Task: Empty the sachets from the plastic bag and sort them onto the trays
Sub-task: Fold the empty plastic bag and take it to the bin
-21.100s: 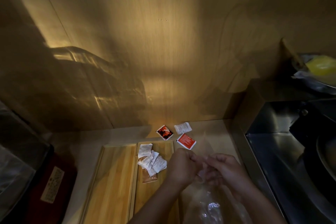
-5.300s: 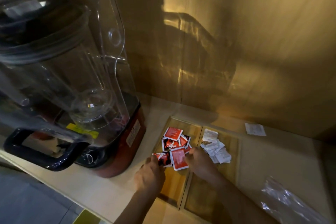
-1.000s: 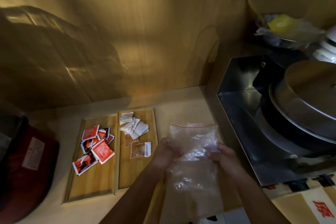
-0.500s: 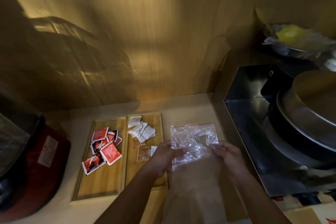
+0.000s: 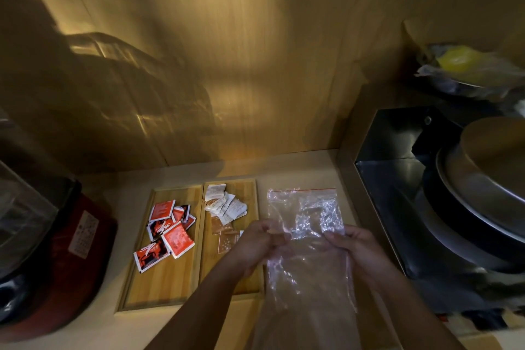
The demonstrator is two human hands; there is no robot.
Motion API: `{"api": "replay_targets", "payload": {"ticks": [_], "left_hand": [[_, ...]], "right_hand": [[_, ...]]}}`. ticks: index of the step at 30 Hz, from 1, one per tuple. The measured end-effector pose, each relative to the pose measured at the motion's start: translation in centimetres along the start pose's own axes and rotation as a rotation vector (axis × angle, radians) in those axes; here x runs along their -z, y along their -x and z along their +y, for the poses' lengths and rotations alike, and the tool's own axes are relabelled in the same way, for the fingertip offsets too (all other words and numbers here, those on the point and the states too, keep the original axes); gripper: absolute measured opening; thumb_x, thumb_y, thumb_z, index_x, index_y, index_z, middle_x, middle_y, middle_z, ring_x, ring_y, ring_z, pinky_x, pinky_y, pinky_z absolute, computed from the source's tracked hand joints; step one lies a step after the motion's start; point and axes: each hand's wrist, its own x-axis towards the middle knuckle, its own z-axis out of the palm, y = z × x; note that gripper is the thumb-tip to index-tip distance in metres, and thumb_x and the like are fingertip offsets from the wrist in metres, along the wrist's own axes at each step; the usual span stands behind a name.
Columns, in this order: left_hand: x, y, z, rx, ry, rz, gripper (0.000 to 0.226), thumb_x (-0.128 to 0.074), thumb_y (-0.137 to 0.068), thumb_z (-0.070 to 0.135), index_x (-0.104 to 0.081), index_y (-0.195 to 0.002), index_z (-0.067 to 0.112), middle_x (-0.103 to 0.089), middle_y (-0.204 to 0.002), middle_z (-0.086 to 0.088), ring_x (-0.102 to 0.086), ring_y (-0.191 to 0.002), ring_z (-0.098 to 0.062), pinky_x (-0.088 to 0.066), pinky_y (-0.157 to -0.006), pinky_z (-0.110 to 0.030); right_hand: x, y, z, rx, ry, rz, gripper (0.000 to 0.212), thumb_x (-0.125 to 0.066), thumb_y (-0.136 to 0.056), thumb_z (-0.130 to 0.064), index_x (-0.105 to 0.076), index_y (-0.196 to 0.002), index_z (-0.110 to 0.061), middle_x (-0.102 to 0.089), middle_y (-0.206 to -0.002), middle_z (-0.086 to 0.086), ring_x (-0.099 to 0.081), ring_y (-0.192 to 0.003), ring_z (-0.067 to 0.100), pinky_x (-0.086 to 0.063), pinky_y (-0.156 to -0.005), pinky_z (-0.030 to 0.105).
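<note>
The bag point(image 5: 306, 224) is held flat at lower centre, pinched at its left edge by the left hand point(image 5: 260, 244) and at its right edge by the right hand point(image 5: 355, 247), fingers closed on the plastic. Compared with half a second ago, it is spread a little wider. Two trays lie left of it: the left tray point(image 5: 159, 287) holds about seven red sachets point(image 5: 167, 233), the right tray point(image 5: 250, 284) a pile of white sachets point(image 5: 225, 204), not countable.
</note>
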Motion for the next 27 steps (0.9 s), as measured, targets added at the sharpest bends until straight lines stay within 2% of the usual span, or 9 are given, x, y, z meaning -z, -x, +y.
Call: {"api": "replay_targets", "payload": {"ticks": [3, 8, 11, 15, 17, 20, 22, 25, 27], "left_hand": [[0.2, 0.1, 0.6, -0.011, 0.039, 0.002, 0.007, -0.064, -0.083, 0.003, -0.062, -0.080, 0.009, -0.073, -0.066, -0.004, -0.070, -0.060, -0.015, -0.056, -0.057, -0.025], [0.8, 0.6, 0.8, -0.015, -0.057, -0.026, 0.011, -0.060, -0.086, 0.006, -0.060, -0.081, 0.016, -0.069, -0.055, 0.002, -0.063, -0.048, -0.005, -0.038, -0.037, -0.016], [1.2, 0.6, 0.7, -0.036, -0.036, -0.010, 0.012, -0.056, -0.088, 0.004, -0.063, -0.089, 0.014, -0.070, -0.065, 0.002, -0.065, -0.057, -0.008, -0.045, -0.043, -0.018], [1.7, 0.5, 0.6, -0.091, -0.004, 0.000, 0.023, -0.051, -0.089, 0.001, -0.068, -0.096, 0.015, -0.069, -0.084, -0.009, -0.067, -0.073, -0.017, -0.053, -0.063, -0.027], [1.9, 0.5, 0.7, -0.114, 0.001, 0.000, 0.026, -0.049, -0.090, -0.001, -0.068, -0.094, 0.016, -0.069, -0.086, -0.010, -0.068, -0.074, -0.014, -0.052, -0.063, -0.025], [1.7, 0.8, 0.9, -0.186, -0.069, 0.036, 0.021, -0.049, -0.089, -0.006, -0.066, -0.091, 0.004, -0.066, -0.078, -0.006, -0.064, -0.060, -0.001, -0.047, -0.051, -0.013], [1.6, 0.8, 1.0, -0.242, -0.126, 0.075, 0.023, -0.048, -0.087, -0.011, -0.069, -0.082, -0.002, -0.067, -0.073, -0.001, -0.063, -0.062, -0.001, -0.049, -0.055, -0.015], [1.6, 0.7, 1.0, -0.271, -0.122, 0.133, 0.048, -0.039, -0.080, -0.022, -0.064, -0.052, 0.007, -0.068, -0.062, 0.006, -0.063, -0.065, -0.006, -0.050, -0.057, -0.015], [1.7, 0.8, 0.8, -0.269, -0.082, 0.154, 0.047, -0.038, -0.079, -0.023, -0.063, -0.051, 0.006, -0.069, -0.063, 0.005, -0.063, -0.068, -0.012, -0.051, -0.055, -0.016]], "right_hand": [[0.3, -0.2, 0.1, -0.024, 0.016, -0.045, 0.017, -0.063, -0.076, 0.000, -0.065, -0.088, 0.013, -0.072, -0.066, 0.015, -0.067, -0.055, 0.020, -0.056, -0.051, 0.025], [0.7, -0.6, 0.2, -0.042, 0.009, -0.023, 0.011, -0.061, -0.078, 0.003, -0.068, -0.086, 0.006, -0.072, -0.068, 0.016, -0.068, -0.055, 0.018, -0.056, -0.051, 0.023], [1.0, -0.8, 0.1, -0.031, -0.006, -0.067, 0.017, -0.065, -0.072, 0.001, -0.071, -0.088, 0.001, -0.074, -0.074, 0.016, -0.070, -0.061, 0.018, -0.057, -0.054, 0.022], [1.5, -1.1, 0.2, -0.058, -0.105, -0.165, 0.059, -0.090, -0.040, -0.013, -0.071, -0.094, 0.004, -0.074, -0.086, 0.020, -0.072, -0.070, 0.022, -0.060, -0.060, 0.025], [1.9, -1.3, 0.3, -0.059, -0.133, -0.163, 0.065, -0.092, -0.033, -0.010, -0.070, -0.093, 0.006, -0.073, -0.086, 0.023, -0.073, -0.071, 0.023, -0.061, -0.060, 0.026], [1.8, -1.3, 0.0, -0.034, -0.162, -0.156, 0.040, -0.082, -0.039, 0.003, -0.070, -0.076, 0.008, -0.073, -0.073, 0.022, -0.073, -0.064, 0.024, -0.060, -0.054, 0.026], [1.5, -1.1, -0.5, -0.009, -0.084, -0.166, 0.013, -0.064, -0.058, 0.016, -0.071, -0.064, 0.006, -0.074, -0.065, 0.015, -0.072, -0.059, 0.019, -0.058, -0.051, 0.022], [1.8, -1.6, -0.4, -0.011, 0.039, -0.113, 0.041, -0.043, -0.073, 0.023, -0.069, -0.052, 0.001, -0.071, -0.062, 0.012, -0.067, -0.058, 0.019, -0.055, -0.050, 0.022], [1.6, -1.8, 0.0, 0.012, 0.132, -0.076, 0.049, -0.037, -0.074, 0.022, -0.069, -0.048, -0.003, -0.063, -0.066, 0.025, -0.057, -0.057, 0.031, -0.047, -0.049, 0.023]]}}
